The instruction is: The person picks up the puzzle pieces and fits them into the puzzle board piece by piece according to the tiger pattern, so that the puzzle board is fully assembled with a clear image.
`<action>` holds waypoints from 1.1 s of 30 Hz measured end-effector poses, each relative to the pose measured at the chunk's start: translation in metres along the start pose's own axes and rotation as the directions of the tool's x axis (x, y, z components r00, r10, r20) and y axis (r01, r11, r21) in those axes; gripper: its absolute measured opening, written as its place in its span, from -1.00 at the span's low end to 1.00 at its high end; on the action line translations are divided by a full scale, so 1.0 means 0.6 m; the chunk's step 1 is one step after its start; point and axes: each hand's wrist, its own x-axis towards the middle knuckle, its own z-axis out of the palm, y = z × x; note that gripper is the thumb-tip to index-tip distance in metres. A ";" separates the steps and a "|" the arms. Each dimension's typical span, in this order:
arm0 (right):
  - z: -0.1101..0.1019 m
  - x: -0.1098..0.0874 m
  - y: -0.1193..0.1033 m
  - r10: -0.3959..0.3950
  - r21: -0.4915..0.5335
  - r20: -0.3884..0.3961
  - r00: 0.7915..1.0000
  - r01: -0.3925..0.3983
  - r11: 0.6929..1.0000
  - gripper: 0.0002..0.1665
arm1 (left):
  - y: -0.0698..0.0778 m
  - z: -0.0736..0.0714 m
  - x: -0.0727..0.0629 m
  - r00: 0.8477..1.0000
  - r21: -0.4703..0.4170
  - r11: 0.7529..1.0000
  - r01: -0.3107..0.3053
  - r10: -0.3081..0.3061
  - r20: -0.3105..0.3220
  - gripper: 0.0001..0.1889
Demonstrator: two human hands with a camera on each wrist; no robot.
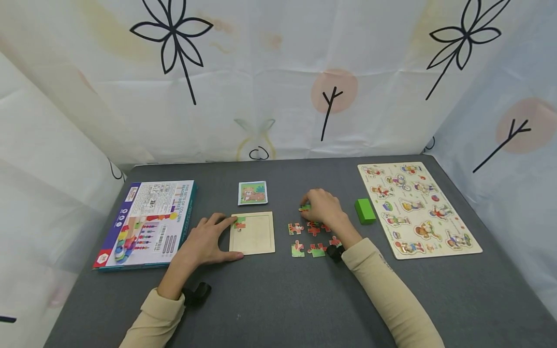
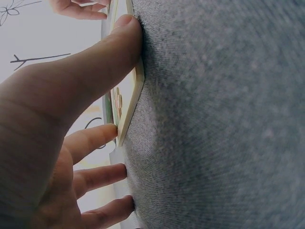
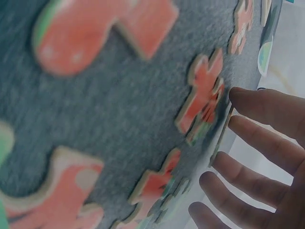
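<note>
L hand (image 1: 204,243), ctr-left of frame, fingers wide, touches wooden puzzle tray (image 1: 257,239); R hand (image 1: 324,208), right of ctr, prob. pinches green jigsaw pc (image 1: 305,208) near loose pcs (image 1: 314,231).

A dark gray surface (image 1: 261,299) spreads beneath everything, with pale cloth (image 1: 270,77) hanging behind it and at both sides. The cloth carries black outlined flowers (image 1: 172,30) and pinkish discs (image 1: 345,87) crossed by twig-like lines. At the left of the surface a box (image 1: 150,222) lies flat, with teal sides, a purple strip, a red corner, print too small to read and a colorful toy picture. At the right, a green block (image 1: 364,211) sits just beside a cream board (image 1: 417,212) covered in small colored figures.
</note>
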 end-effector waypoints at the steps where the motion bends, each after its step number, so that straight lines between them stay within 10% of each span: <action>1: 0.000 0.000 -0.002 -0.003 0.004 -0.005 1.000 0.003 1.000 -0.68 | 0.000 0.001 0.000 1.000 -0.002 1.000 0.001 -0.001 -0.001 0.05; 33: 0.039 0.012 -0.151 -0.163 0.076 -0.022 0.986 0.164 0.984 -0.67 | 0.001 -0.001 0.000 1.000 -0.010 1.000 -0.005 0.005 -0.011 0.05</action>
